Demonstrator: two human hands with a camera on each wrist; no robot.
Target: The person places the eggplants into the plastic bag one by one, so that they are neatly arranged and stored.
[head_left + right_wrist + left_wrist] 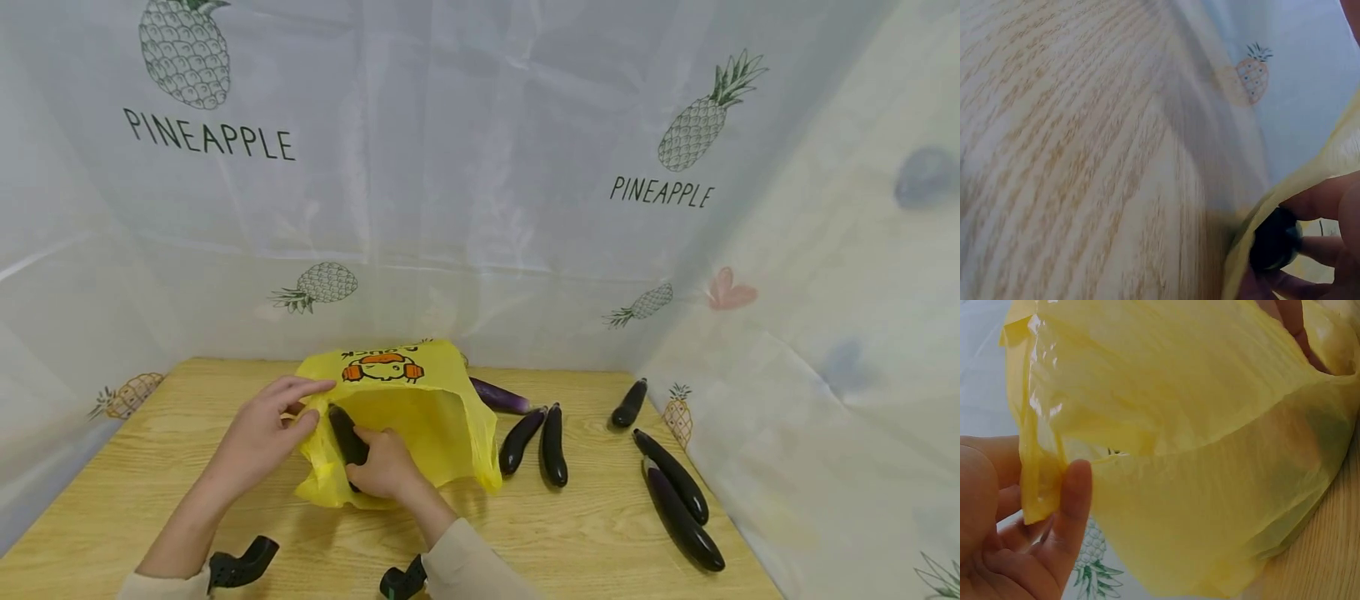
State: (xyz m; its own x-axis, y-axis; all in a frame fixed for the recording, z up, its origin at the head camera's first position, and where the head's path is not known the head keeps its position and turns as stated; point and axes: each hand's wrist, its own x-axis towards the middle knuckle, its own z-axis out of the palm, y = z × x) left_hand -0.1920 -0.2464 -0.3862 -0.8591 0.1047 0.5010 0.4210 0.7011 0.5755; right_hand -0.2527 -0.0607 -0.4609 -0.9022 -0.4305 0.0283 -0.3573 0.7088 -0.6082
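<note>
A yellow plastic bag with a printed duck lies on the table, its mouth facing me. My right hand reaches into the mouth and grips a dark eggplant near the bag's left side. In the right wrist view, the fingers curl round the rounded end of that eggplant, beside the bag's edge. My left hand pinches the bag's upper left edge between thumb and fingers. Through the thin plastic of the bag, the eggplant shows as a dark shape in the left wrist view.
Right of the bag lie a purple eggplant, partly hidden, and two dark eggplants. Farther right are a small eggplant and two long ones. A pineapple-print sheet hangs behind the wooden table.
</note>
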